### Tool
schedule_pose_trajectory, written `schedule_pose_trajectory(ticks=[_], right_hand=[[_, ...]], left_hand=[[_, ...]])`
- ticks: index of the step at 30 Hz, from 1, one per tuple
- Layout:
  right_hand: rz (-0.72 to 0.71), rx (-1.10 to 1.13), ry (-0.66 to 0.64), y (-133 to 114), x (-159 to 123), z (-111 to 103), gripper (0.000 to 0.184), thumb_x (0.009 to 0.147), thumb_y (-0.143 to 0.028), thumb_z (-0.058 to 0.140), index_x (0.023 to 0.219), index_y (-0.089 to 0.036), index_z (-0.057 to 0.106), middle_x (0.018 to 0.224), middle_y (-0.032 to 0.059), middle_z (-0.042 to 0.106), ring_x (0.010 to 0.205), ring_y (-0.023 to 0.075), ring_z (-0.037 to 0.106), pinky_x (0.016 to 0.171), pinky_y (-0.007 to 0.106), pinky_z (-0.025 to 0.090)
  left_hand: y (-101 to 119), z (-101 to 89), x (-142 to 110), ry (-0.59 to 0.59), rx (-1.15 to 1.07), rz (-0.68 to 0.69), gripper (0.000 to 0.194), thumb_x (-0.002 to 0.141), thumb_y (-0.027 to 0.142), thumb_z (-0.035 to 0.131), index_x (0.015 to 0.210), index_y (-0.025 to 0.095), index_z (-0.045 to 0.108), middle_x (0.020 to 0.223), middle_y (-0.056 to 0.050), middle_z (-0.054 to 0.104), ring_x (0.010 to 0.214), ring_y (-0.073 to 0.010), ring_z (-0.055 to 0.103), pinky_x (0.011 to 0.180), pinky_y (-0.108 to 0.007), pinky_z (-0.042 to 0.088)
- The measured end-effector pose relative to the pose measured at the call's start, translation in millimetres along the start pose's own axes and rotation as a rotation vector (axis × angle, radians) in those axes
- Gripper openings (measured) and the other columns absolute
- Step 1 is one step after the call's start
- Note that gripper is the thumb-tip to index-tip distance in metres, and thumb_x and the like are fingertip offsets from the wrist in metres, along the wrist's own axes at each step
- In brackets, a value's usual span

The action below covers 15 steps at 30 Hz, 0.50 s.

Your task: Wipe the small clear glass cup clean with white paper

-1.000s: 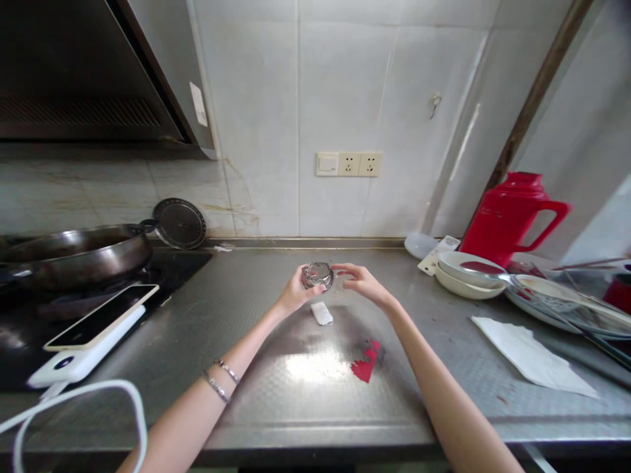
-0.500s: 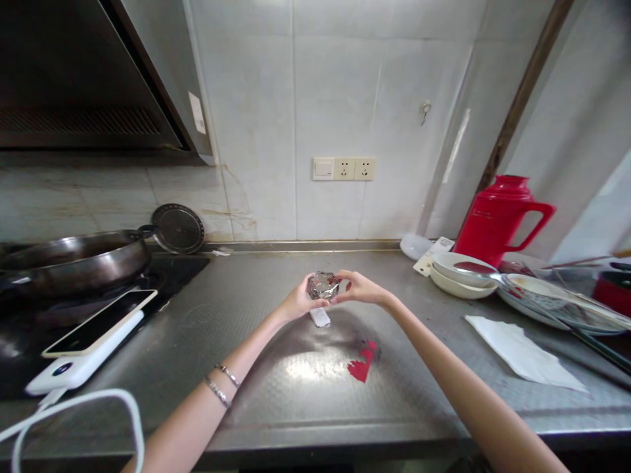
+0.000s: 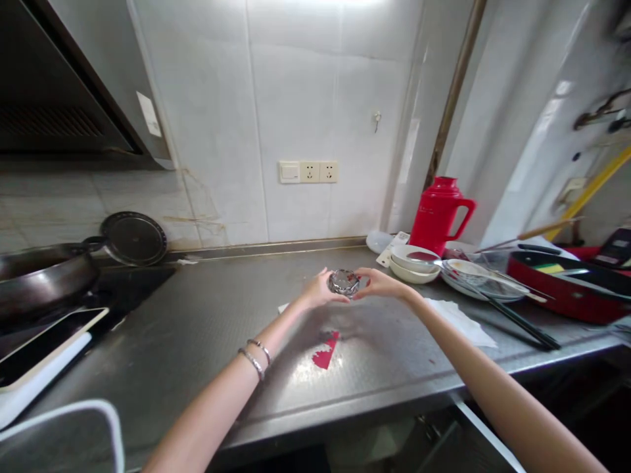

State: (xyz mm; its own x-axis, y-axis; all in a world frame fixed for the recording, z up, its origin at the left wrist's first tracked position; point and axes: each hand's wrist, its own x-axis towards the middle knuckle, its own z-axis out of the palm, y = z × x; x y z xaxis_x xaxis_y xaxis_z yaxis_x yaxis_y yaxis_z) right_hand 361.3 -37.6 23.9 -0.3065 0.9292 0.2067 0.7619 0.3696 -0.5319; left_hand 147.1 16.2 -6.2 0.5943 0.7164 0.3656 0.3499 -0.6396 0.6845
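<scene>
Between my two hands is a small round glass ashtray (image 3: 344, 282) with a faceted, shiny rim, held up over the metal counter (image 3: 221, 315). My left hand (image 3: 320, 289) grips its left side, thumb at the near edge and fingers behind. On the right side, my right hand (image 3: 377, 284) pinches the rim with thumb and fingers. A torn piece of red paper (image 3: 326, 351) lies on the counter below the ashtray. Part of a small white item (image 3: 282, 307) shows beside my left forearm; the rest is hidden.
At the right stand a red thermos (image 3: 438, 213), stacked white bowls (image 3: 414, 272), a red pan (image 3: 566, 289) and a white paper sheet (image 3: 463, 322) partly behind my right forearm. Leftward are a wok (image 3: 49, 272) on the stove, a round black lid (image 3: 134, 238) and a phone (image 3: 44, 345).
The view has turned to the right, bringing the red pan into sight. Both hands still hold the ashtray, now farther to the right over the counter, away from the small white item.
</scene>
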Motion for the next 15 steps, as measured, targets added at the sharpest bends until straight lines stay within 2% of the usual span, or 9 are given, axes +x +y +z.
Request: schedule_pose_trajectory(ticks=[4,8,11,15], right_hand=[[0.073,-0.041,0.000,34,-28,-23,0.068,0.056,-0.053,0.076,0.112,-0.018,0.065,0.110,0.0080,0.066,0.101,0.0278,0.057,0.088,0.035,0.043],[0.140,-0.079,0.009,63,-50,-34,0.073,0.054,-0.056,0.076,0.115,-0.018,0.064,0.113,0.0093,0.065,0.102,0.0290,0.057,0.091,0.037,0.043],[0.190,-0.096,0.004,78,-63,-37,0.074,0.053,-0.057,0.075,0.116,-0.019,0.064,0.112,0.0095,0.064,0.104,0.0299,0.056,0.093,0.038,0.042],[0.221,-0.090,-0.007,88,-74,-35,0.072,0.053,-0.057,0.075,0.114,-0.019,0.066,0.107,0.0089,0.065,0.101,0.0303,0.056,0.092,0.039,0.042]], left_hand=[[10,44.3,27,-0.046,-0.021,0.070,0.090,0.045,0.049,0.085,0.122,0.012,0.058,0.127,-0.016,0.058,0.136,-0.0364,0.032,0.108,-0.045,0.033],[12,81.0,48,-0.095,0.005,0.116,0.085,0.045,0.052,0.084,0.119,0.017,0.060,0.122,-0.010,0.063,0.135,-0.0356,0.033,0.109,-0.044,0.032],[13,99.6,58,-0.128,0.042,0.152,0.082,0.047,0.056,0.081,0.115,0.016,0.062,0.117,-0.010,0.065,0.133,-0.0349,0.036,0.110,-0.043,0.032],[15,112.3,60,-0.179,0.061,0.147,0.079,0.046,0.060,0.080,0.109,0.016,0.064,0.112,-0.010,0.067,0.133,-0.0357,0.036,0.111,-0.043,0.030]])
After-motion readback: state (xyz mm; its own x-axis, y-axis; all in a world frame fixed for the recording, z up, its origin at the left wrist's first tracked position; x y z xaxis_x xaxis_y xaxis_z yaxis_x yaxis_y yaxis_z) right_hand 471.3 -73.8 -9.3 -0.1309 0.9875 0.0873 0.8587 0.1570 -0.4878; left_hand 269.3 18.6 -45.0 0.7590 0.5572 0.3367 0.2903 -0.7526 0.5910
